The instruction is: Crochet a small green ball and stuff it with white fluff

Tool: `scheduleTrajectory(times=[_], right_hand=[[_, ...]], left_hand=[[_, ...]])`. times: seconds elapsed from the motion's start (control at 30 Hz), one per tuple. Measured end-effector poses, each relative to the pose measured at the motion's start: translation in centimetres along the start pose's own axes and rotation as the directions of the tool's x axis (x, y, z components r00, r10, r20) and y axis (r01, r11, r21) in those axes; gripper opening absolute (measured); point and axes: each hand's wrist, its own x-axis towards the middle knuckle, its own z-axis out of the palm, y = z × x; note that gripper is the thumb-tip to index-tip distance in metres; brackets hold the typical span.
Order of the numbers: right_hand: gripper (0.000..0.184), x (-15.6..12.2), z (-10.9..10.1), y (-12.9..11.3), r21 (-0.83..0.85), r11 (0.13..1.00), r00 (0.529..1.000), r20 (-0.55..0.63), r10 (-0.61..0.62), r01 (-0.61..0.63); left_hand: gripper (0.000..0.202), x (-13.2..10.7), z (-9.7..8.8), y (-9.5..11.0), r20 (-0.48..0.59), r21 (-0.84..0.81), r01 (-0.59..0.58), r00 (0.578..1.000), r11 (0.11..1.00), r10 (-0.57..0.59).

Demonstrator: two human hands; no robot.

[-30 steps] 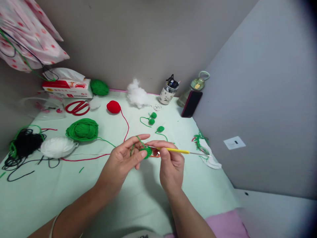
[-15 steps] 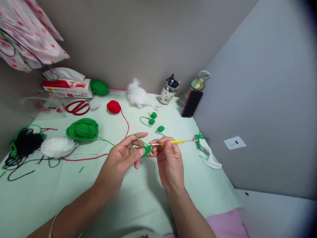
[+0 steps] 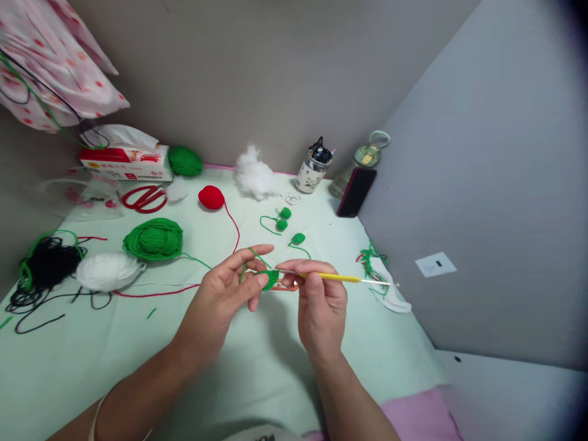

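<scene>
we pinch the green crochet piece (image 3: 272, 280) with our left hand (image 3: 224, 288); right hand (image 3: 323, 301) grips the yellow hook (image 3: 333, 277), long axis near sideways, tip leftward at piece's top edge

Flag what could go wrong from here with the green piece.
The yellow-handled hook in the right hand has its tip at the edge of the green piece, which the left hand pinches; a slip might drop a loop.
The green strand and the lower red strand both run toward the left hand, close together there, so they could tangle.
</scene>
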Motion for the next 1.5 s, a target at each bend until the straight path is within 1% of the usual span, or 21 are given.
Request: scheduleTrajectory(times=[0.07,0.13,0.2,0.3,0.37,0.47,0.53,0.57,0.6,0.63,0.7,0.77,0.83,0.9,0.97,1.07,1.17,1.23,1.3,1.4,1.5], right_hand=[[0.021,0.3,-0.3,-0.2,0.001,1.0,0.999,0.037,0.02,-0.02],[0.02,0.5,-0.4,-0.4,-0.021,1.0,0.998,0.062,0.0,0.001],[0.019,0.6,-0.5,-0.7,-0.081,0.995,0.995,0.081,-0.049,0.056],[0.021,0.4,-0.5,-1.0,-0.216,0.956,0.977,0.128,-0.172,0.197],[0.025,0.1,-0.5,-1.0,-0.314,0.891,0.941,0.199,-0.275,0.327],[0.037,-0.4,-0.7,-0.4,-0.466,0.724,0.859,0.336,-0.386,0.508],[0.047,-0.7,-0.8,0.0,-0.536,0.63,0.827,0.383,-0.412,0.562],[0.05,-0.8,-0.9,0.1,-0.556,0.607,0.824,0.388,-0.414,0.567],[0.051,-0.8,-0.9,0.2,-0.561,0.607,0.827,0.376,-0.419,0.563],[0.048,-0.8,-0.9,0.1,-0.548,0.632,0.837,0.351,-0.421,0.548],[0.037,-0.5,-0.8,-0.2,-0.474,0.745,0.883,0.243,-0.403,0.47],[0.027,0.0,-0.6,-0.5,-0.318,0.883,0.939,0.113,-0.325,0.344],[0.023,0.5,-0.5,-0.7,-0.159,0.961,0.974,0.066,-0.217,0.224],[0.019,0.8,-0.3,-0.7,-0.128,0.975,0.981,0.098,-0.17,0.182],[0.017,0.8,-0.2,-0.6,-0.18,0.963,0.975,0.136,-0.178,0.201],[0.021,0.5,-0.2,-0.5,-0.215,0.95,0.969,0.149,-0.197,0.227],[0.019,0.3,-0.2,-0.5,-0.192,0.957,0.969,0.156,-0.19,0.218],[0.017,0.4,-0.4,-0.5,-0.099,0.984,0.982,0.137,-0.134,0.148],[0.017,0.6,-0.5,-0.6,0.038,0.999,0.995,0.096,-0.031,0.028],[0.019,1.3,-0.8,-0.8,0.175,0.977,0.992,0.068,0.107,-0.118],[0.021,1.7,-0.8,-1.0,0.245,0.946,0.976,0.102,0.191,-0.21]], left_hand=[[0.035,-0.1,-0.1,0.0,0.003,0.019,-0.004,1.0,1.0,0.004],[0.036,-0.1,-0.1,0.0,0.0,0.042,-0.014,1.0,0.999,0.014],[0.037,-0.1,-0.1,-0.1,-0.015,0.071,-0.038,0.999,0.997,0.039],[0.035,-0.3,0.1,0.0,-0.064,0.149,-0.078,0.994,0.986,0.089],[0.034,-0.4,0.3,0.1,-0.104,0.218,-0.1,0.987,0.971,0.125],[0.041,-0.6,0.4,0.1,-0.123,0.244,-0.116,0.981,0.963,0.15],[0.049,-0.6,0.4,-0.1,-0.08,0.154,-0.084,0.992,0.985,0.097],[0.052,-0.6,0.3,-0.1,-0.032,0.08,-0.042,0.998,0.996,0.045],[0.053,-0.5,0.3,-0.1,0.028,0.0,0.017,0.999,1.0,-0.017],[0.052,-0.4,0.1,-0.1,0.088,-0.075,0.083,0.993,0.994,-0.076],[0.045,-0.1,-0.1,0.1,0.17,-0.193,0.186,0.973,0.963,-0.154],[0.039,0.2,-0.2,0.4,0.16,-0.259,0.201,0.973,0.945,-0.163],[0.039,0.3,-0.2,0.6,0.116,-0.258,0.157,0.985,0.953,-0.131],[0.038,0.2,-0.1,0.5,0.095,-0.198,0.111,0.991,0.974,-0.094],[0.037,0.1,0.0,0.1,0.086,-0.134,0.065,0.995,0.989,-0.054],[0.039,0.0,0.1,-0.4,0.044,-0.085,0.01,0.999,0.996,-0.007],[0.047,0.0,0.1,-0.3,0.052,-0.107,0.037,0.998,0.994,-0.032],[0.05,0.1,-0.1,0.0,0.104,-0.149,0.101,0.991,0.984,-0.086],[0.051,0.3,-0.3,0.3,0.187,-0.188,0.186,0.971,0.964,-0.151],[0.048,0.5,-0.7,0.4,0.295,-0.237,0.278,0.933,0.931,-0.204],[0.044,0.6,-0.8,0.2,0.302,-0.241,0.286,0.93,0.927,-0.208]])
